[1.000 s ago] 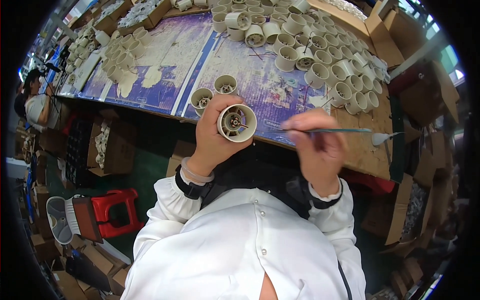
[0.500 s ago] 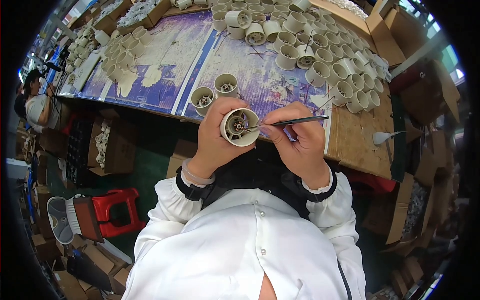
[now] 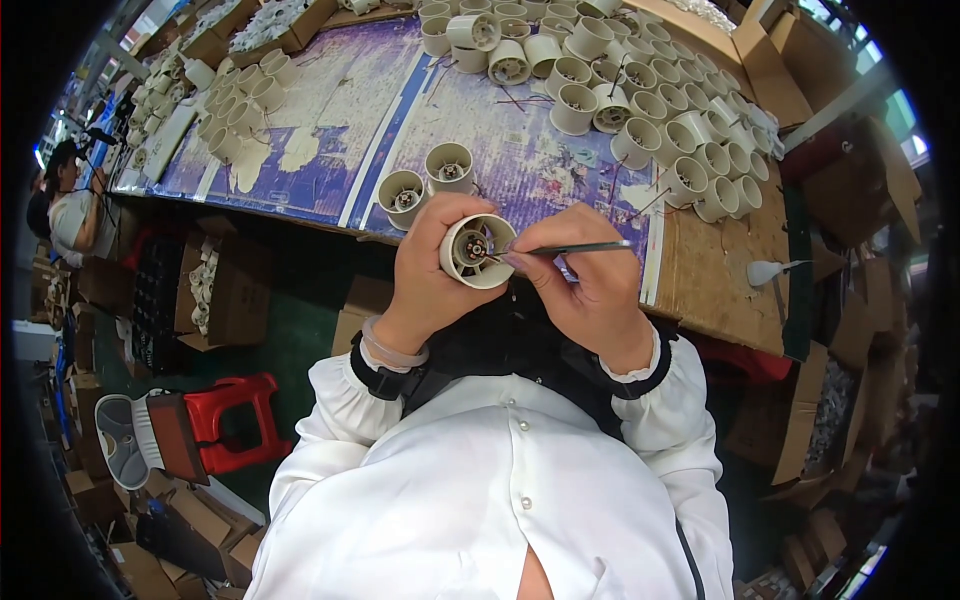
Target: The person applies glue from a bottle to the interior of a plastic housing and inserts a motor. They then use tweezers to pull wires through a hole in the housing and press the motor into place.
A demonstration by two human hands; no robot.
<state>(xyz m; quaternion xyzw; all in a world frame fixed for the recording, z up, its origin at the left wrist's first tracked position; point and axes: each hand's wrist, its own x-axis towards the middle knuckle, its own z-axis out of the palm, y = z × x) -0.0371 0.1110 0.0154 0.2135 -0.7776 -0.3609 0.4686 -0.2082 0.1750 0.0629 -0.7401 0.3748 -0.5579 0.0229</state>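
My left hand (image 3: 425,265) grips cream cup (image 3: 478,251) above bench (image 3: 700,280) edge. Right hand (image 3: 585,285) pinches thin tool (image 3: 570,248); tip now inside cup vs out to the side 1 s ago, so work's on.

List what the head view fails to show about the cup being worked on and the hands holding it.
- Tool tip: hidden inside the cream cup.
- Cup's back: covered by the left hand.
- Thin tool: its kind is too small to tell; the right hand hides its grip.
- Parts inside the cup: too small.

Two hands (image 3: 430,275), one thin tool (image 3: 570,248), one red stool (image 3: 235,420).
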